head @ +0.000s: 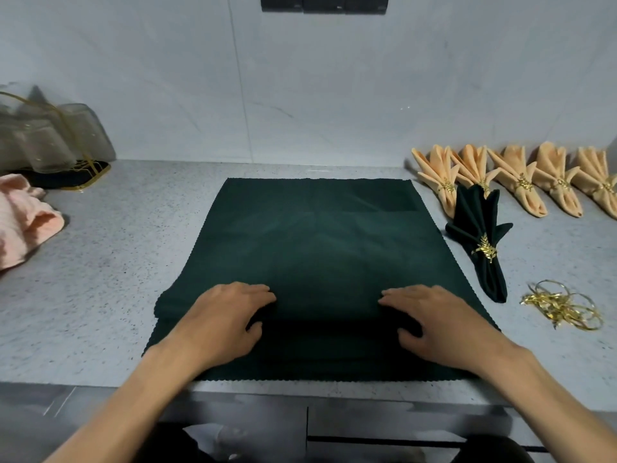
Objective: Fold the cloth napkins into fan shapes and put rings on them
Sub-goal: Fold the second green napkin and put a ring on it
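Left hand point(222, 317) and right hand point(430, 320) pinching pleats at near edge of dark green napkin point(317, 242) — unfolded cloth stretching away toward wall, pleat line running crosswise, equally near both. Loose gold rings point(564, 309) off right — closer to right hand.

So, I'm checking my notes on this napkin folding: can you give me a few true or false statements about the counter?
1. Both hands, left hand and right hand, are on the dark green napkin. True.
2. The finished green napkin has no ring. False: it wears a gold one.
3. Loose gold rings lie right of the spread napkin. True.
4. The peach fan napkins are stacked left. False: they line the back right.
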`<state>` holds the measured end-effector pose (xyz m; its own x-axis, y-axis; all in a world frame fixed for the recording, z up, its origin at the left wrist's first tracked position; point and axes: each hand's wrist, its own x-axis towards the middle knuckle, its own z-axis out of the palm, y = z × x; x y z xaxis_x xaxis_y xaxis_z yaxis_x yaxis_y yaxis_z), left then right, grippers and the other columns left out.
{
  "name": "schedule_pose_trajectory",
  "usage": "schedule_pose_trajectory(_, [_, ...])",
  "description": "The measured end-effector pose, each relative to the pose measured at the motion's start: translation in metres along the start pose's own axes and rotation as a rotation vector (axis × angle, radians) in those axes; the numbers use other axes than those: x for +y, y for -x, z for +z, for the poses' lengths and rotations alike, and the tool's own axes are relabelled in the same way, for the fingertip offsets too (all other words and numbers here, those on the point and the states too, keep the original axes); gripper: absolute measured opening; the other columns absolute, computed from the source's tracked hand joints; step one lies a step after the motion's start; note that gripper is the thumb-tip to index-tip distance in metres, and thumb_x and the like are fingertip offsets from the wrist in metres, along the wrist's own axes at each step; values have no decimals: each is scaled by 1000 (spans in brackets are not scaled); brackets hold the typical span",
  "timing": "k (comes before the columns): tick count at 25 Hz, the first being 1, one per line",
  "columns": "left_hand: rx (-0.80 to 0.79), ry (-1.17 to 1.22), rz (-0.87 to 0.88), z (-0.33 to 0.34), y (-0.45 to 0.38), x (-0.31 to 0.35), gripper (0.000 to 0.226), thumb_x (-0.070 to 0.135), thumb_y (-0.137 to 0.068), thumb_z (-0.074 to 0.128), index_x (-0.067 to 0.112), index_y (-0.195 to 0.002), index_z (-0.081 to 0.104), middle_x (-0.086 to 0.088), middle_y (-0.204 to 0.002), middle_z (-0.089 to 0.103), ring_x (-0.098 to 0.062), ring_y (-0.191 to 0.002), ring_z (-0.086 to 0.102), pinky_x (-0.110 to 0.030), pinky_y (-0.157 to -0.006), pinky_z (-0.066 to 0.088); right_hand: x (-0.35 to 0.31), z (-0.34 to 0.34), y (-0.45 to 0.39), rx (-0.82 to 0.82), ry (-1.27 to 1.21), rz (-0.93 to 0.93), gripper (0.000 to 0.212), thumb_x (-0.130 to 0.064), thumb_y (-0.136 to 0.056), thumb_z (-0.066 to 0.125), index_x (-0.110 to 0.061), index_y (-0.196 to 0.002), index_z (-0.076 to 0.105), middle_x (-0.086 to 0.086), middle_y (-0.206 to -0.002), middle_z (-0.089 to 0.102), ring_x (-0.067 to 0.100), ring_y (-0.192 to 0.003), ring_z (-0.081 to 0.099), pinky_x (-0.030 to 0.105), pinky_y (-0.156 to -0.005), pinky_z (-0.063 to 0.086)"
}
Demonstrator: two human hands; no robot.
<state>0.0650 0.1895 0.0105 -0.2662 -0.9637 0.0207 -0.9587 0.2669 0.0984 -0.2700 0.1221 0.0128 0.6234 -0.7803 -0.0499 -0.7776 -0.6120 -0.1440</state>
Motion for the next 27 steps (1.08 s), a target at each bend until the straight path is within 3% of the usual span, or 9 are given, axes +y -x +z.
schedule_pose_trajectory(4, [-13,-145,-51,-4,4,-1,44,35,-77,23,28,-98,61,8,-92,69,-21,-86,65,-34,-72,52,-5,-6,5,46,167,52,31,-34,-89,36,-27,-105,62,-14,-103,68,11,-97,62,30,-84,48])
schedule_pose_trajectory(10, [-233,86,-13,-33,14,6,51,76,-81,32,44,-105,64,26,-101,67,0,-88,63,-26,-80,51,-10,-37,21,-212,-71,17,40,-65,-90,41,-41,-114,63,-27,-111,64,-1,-103,59,28,-89,49])
schedule_pose_trajectory(12, [-132,52,-47,-23,-17,-20,40,61,-90,47,40,-121,61,23,-122,63,-6,-109,59,-32,-94,48,7,-35,-9,-67,-39,57,35,-50,-93,50,-40,-126,57,-23,-127,59,6,-117,55,31,-97,45])
schedule_pose_trajectory(14, [-144,34,-71,-16,-43,-53,49,43,-91,60,34,-139,49,18,-141,48,-13,-125,48,-34,-105,39,25,-30,-38,-88,72,117,55,-38,-90,58,-35,-142,41,-14,-143,47,15,-129,46,35,-104,38])
schedule_pose_trajectory(16, [-188,133,-133,-10,-55,-86,52,45,-84,69,38,-132,52,16,-128,53,-11,-107,54,-32,-96,44,39,-25,-57,-191,117,187,58,-43,-85,62,-33,-138,41,-10,-132,50,19,-122,46,37,-98,36])
schedule_pose_trajectory(18, [-185,344,-214,-11,-55,-108,33,46,-76,76,38,-106,64,10,-102,64,-12,-82,62,-31,-79,51,51,-26,-69,-189,68,224,33,-43,-81,64,-32,-110,52,-11,-103,56,18,-103,50,33,-83,33])
schedule_pose_trajectory(22, [-84,708,-317,-14,-47,-124,7,7,-86,74,7,-81,70,-9,-75,70,-13,-61,63,-21,-56,49,73,-31,-78,-193,-1,197,20,-34,-77,68,-28,-81,49,-9,-89,55,15,-91,49,34,-80,39])
schedule_pose_trajectory(25, [41,734,-387,-9,-45,-127,10,1,-90,66,4,-82,71,-1,-69,69,-7,-57,61,-17,-53,47,86,-37,-83,-187,-172,211,20,-21,-80,69,-34,-85,54,-8,-89,61,14,-84,58,30,-76,47])
schedule_pose_trajectory(27, [143,689,-428,-2,-51,-131,13,4,-92,65,10,-84,74,6,-77,73,-8,-69,68,-21,-66,52,96,-35,-91,-60,-132,222,21,-18,-86,67,-36,-86,57,-11,-93,65,16,-93,61,33,-85,48])
